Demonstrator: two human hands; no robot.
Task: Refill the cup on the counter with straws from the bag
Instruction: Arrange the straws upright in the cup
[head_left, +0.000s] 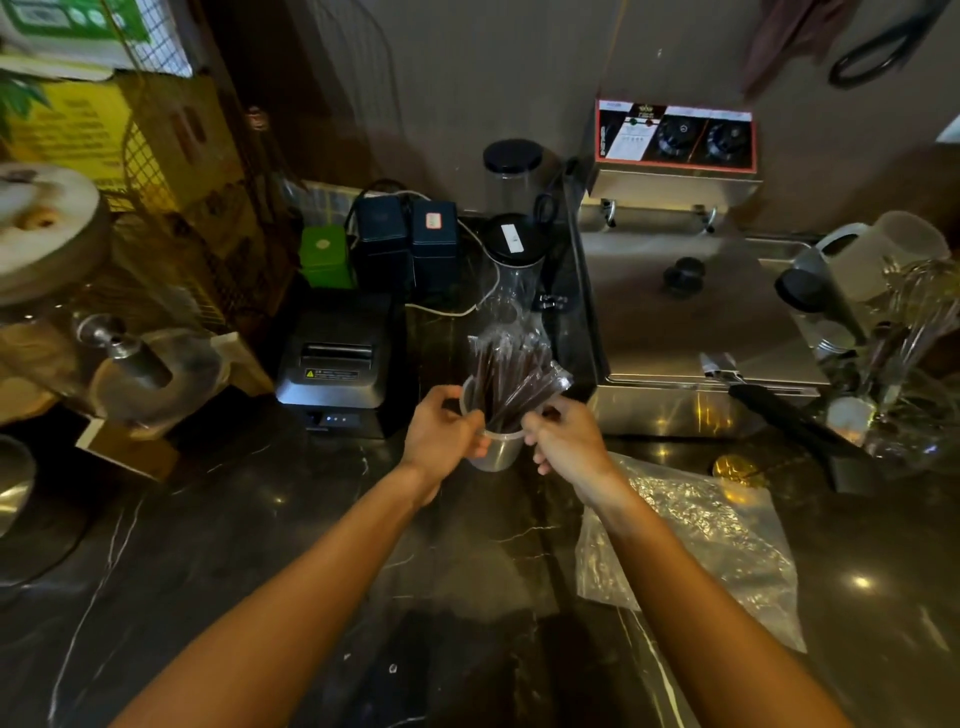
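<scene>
A clear plastic cup (497, 451) stands on the dark marble counter (260, 545) at mid-frame. A bunch of dark wrapped straws (511, 376) leans out of it toward the back. My left hand (444, 434) grips the cup's left rim and side. My right hand (566, 434) is at the cup's right rim, fingers pinched on the straws' lower part. A crumpled clear plastic bag (701, 540) lies flat on the counter to the right, under my right forearm.
A black receipt printer (337, 369) stands left of the cup. A steel fryer (696, 322) stands right of it. Behind the cup are clear jars with black lids (511, 249) and dark boxes (405, 244). Utensils and a jug (878, 291) crowd the far right.
</scene>
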